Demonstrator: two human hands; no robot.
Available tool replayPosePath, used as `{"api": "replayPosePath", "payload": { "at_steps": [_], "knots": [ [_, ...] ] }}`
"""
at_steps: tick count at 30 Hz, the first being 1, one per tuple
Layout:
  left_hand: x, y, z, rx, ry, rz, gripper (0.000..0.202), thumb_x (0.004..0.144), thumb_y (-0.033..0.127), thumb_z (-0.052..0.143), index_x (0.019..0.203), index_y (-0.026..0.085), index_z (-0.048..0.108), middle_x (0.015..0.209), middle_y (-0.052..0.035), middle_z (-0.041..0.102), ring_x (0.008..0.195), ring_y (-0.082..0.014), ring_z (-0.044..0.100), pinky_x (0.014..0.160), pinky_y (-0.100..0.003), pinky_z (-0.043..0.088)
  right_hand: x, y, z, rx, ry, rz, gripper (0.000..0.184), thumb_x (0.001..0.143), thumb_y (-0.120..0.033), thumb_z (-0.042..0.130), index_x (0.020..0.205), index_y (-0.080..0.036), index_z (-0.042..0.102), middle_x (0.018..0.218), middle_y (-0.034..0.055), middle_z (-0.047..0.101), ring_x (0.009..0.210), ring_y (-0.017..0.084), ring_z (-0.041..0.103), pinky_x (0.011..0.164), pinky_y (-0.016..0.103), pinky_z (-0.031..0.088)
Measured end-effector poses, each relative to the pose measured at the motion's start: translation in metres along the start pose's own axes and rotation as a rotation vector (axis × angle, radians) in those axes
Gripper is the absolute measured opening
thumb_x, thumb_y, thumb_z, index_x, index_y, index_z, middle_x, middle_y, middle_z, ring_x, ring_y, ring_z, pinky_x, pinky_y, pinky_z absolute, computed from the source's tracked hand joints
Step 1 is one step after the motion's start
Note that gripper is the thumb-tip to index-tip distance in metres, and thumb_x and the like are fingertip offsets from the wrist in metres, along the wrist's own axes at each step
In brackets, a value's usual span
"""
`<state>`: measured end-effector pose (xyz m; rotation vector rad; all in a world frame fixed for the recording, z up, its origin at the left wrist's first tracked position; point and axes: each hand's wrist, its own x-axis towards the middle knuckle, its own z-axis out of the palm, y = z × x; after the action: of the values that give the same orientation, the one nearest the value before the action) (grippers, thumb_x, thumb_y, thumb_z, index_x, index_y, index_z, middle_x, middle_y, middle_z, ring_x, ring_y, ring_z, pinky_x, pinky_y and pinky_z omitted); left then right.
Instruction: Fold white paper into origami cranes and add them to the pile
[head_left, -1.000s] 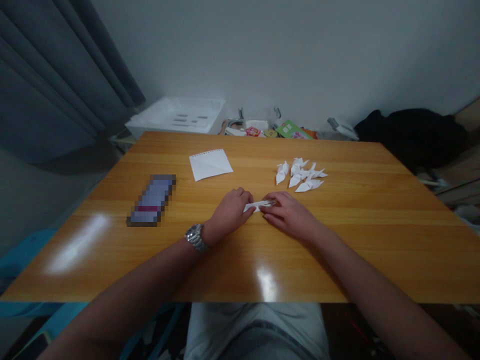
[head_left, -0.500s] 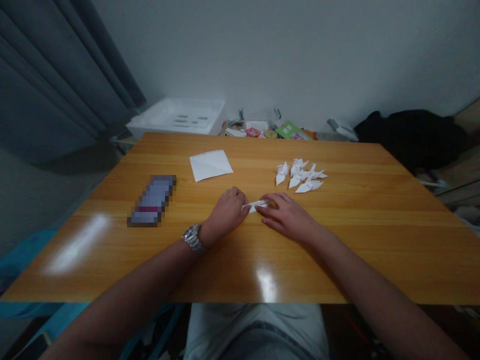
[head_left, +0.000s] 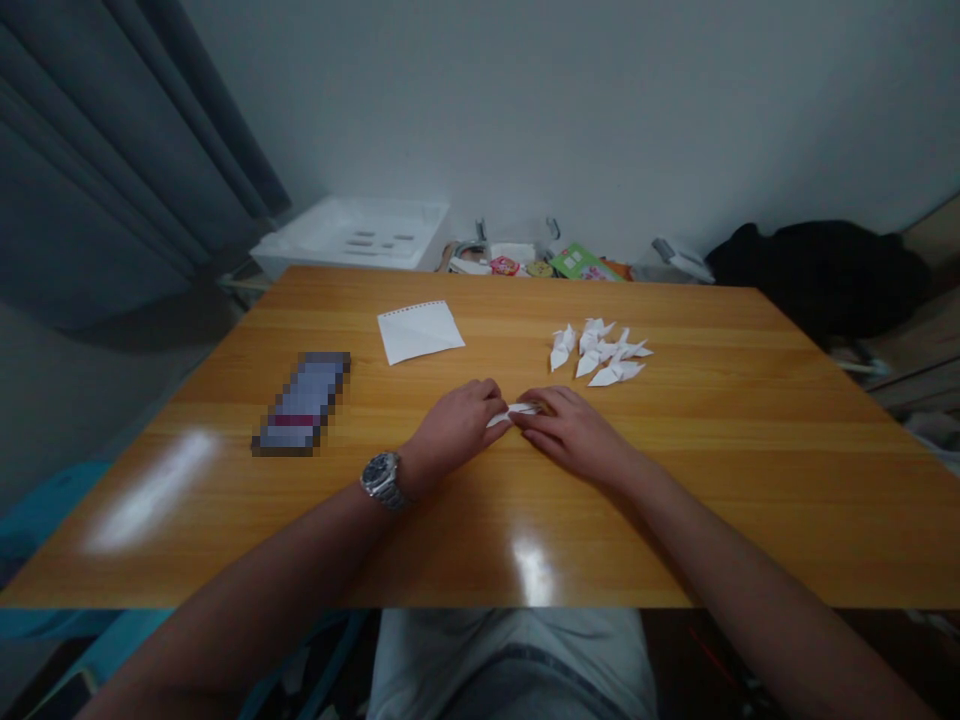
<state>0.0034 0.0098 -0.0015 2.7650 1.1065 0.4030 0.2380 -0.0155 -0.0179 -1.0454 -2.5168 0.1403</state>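
A small folded white paper piece lies on the wooden table between my hands. My left hand, with a metal watch on its wrist, has its fingers curled and pinching the paper's left end. My right hand lies over the paper's right end with fingers pressed down on it. A cluster of several finished white folded paper figures sits just beyond my right hand. A flat white sheet with a perforated edge lies beyond my left hand.
A blurred rectangular object lies on the table's left part. Behind the table stand a white plastic bin, small colourful items and a black bag. A grey curtain hangs at left.
Both hands have closed in on the folded paper, so less of it shows. The left hand shifted slightly right; the wrist turned so the watch face shows.
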Motion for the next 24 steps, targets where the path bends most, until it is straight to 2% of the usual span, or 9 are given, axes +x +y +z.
{"api": "replayPosePath", "payload": {
  "at_steps": [3,7,14,20,24],
  "knots": [
    [-0.001,-0.002,0.002,0.006,-0.034,0.016,0.026,0.101,0.038,0.056,0.105,0.017,0.071,0.107,-0.0080,0.063,0.097,-0.0222,0.061,0.086,-0.034,0.051,0.000,0.003,0.002,0.066,0.012,0.038,0.027,0.100,-0.022,0.057,0.123,-0.022,0.070,0.122,0.0126,0.066,0.113,0.026,0.060,0.098,0.045,0.052],
    [0.000,-0.003,0.004,0.005,-0.055,0.007,0.022,0.102,0.032,0.054,0.108,0.018,0.071,0.107,-0.0067,0.064,0.097,-0.0212,0.062,0.085,-0.033,0.051,0.000,0.011,0.007,0.131,0.080,0.110,0.019,0.098,-0.019,0.060,0.113,-0.020,0.070,0.114,0.0113,0.069,0.106,0.025,0.064,0.093,0.042,0.054],
    [0.000,0.001,0.002,0.090,-0.064,0.039,0.019,0.100,0.032,0.057,0.106,0.019,0.069,0.107,-0.0066,0.064,0.096,-0.0219,0.061,0.079,-0.032,0.051,0.001,0.014,0.009,0.129,0.096,0.127,0.009,0.098,-0.019,0.059,0.099,-0.019,0.068,0.106,0.0093,0.069,0.099,0.024,0.064,0.089,0.039,0.053],
    [0.001,0.004,0.000,0.111,-0.078,0.051,0.019,0.102,0.032,0.054,0.105,0.019,0.067,0.103,-0.0068,0.065,0.093,-0.0211,0.062,0.074,-0.030,0.047,0.002,0.010,0.003,0.172,0.074,0.153,0.009,0.099,-0.019,0.057,0.100,-0.019,0.066,0.104,0.0091,0.069,0.098,0.023,0.064,0.089,0.038,0.052],
    [0.002,0.004,0.000,0.122,-0.079,0.056,0.020,0.102,0.032,0.053,0.105,0.019,0.068,0.102,-0.0069,0.064,0.091,-0.0211,0.061,0.071,-0.030,0.047,0.001,0.012,0.001,0.205,0.049,0.119,0.011,0.095,-0.025,0.065,0.105,-0.020,0.067,0.109,0.0103,0.069,0.101,0.024,0.065,0.088,0.039,0.053]
  ]
}}
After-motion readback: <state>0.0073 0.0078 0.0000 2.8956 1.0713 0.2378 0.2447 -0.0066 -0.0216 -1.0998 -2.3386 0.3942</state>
